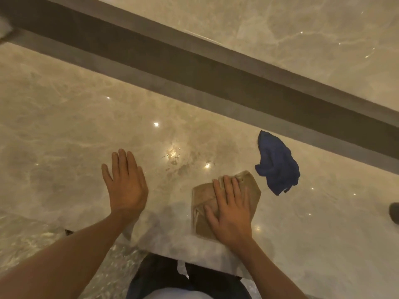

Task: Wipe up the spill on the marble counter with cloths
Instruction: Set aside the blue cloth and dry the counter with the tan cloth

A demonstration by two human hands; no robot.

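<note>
A glossy beige marble counter (64, 126) fills the view. A small wet patch of spill (176, 161) glints near its middle. My right hand (230, 209) lies flat, fingers spread, pressing on a folded tan cloth (203, 196) just below and right of the spill. My left hand (125, 180) rests flat on the bare marble to the left of the spill, fingers together, holding nothing. A crumpled blue cloth (277, 162) lies untouched to the right of the tan cloth.
A dark grey recessed strip (194, 67) runs diagonally behind the counter, with more marble (302, 29) beyond it. A dark rounded object (394, 212) pokes in at the right edge. The counter's front edge (194, 258) is close to my body.
</note>
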